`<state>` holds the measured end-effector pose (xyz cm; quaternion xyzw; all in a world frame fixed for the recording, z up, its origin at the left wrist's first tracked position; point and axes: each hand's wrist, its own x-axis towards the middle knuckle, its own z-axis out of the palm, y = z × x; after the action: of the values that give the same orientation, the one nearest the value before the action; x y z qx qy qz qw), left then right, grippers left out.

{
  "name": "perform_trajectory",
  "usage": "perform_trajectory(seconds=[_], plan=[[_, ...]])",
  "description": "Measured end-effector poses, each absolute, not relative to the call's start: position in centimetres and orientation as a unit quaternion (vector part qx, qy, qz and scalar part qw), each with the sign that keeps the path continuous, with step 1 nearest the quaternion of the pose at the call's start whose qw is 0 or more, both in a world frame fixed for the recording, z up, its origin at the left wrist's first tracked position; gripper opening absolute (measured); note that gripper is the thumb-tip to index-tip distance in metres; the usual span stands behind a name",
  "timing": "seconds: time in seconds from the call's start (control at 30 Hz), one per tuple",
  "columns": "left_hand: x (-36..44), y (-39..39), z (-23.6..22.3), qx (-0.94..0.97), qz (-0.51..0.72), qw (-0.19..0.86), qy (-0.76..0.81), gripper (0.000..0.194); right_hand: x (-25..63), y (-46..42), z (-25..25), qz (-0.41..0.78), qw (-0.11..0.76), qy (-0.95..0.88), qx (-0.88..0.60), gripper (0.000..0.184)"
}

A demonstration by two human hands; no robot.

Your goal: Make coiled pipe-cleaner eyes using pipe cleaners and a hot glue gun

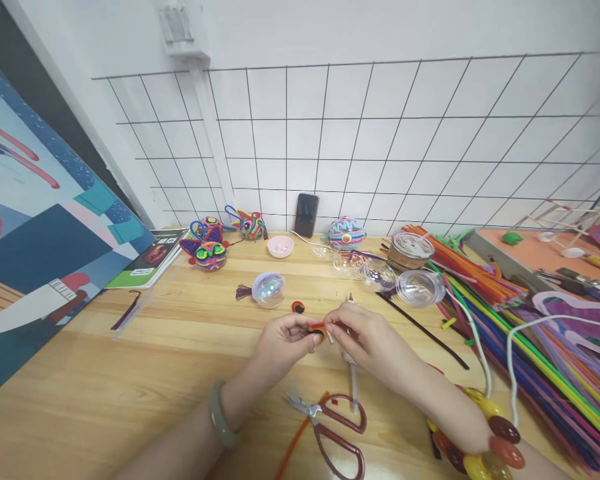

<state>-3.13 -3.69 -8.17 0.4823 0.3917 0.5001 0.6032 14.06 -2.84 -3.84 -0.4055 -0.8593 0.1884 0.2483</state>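
Note:
My left hand (286, 335) pinches a small orange-and-black coiled pipe-cleaner piece (319, 332) between thumb and fingers. The fingertips of my right hand (367, 337) are closed at the piece's right edge, on its red-orange strip. A similar orange-and-black coil (298, 307) lies on the table just beyond my left hand. Partly hidden under my right hand is what looks like a glue gun, its clear glue stick (354, 387) pointing towards me. Nearer to me, red-handled scissors (325, 427) lie open across an orange pipe cleaner (296, 448).
A clear ball with a purple tassel (269, 289), a pink bowl (281, 247), finished colourful ornaments (210, 253) and a phone (307, 215) stand farther back. Clear plastic shells (420, 288) and a tape roll (411, 250) sit right, beside pipe-cleaner bundles (535, 373) and a white cable (511, 360).

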Motion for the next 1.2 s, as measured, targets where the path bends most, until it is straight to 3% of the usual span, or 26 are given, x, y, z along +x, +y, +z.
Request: perform_trajectory(seconds=[0.77,1.2], plan=[[-3.27,-3.40,-8.04,0.494,0.469,0.586,0.438,0.018,14.02,-2.64,-3.71,0.194,0.224,-0.861,-0.412,0.017],[-3.49,-3.22,-7.51,0.416,0.573,0.545,0.450,0.027,14.01,-3.03,-3.37,0.198,0.241,-0.841,-0.443,0.021]])
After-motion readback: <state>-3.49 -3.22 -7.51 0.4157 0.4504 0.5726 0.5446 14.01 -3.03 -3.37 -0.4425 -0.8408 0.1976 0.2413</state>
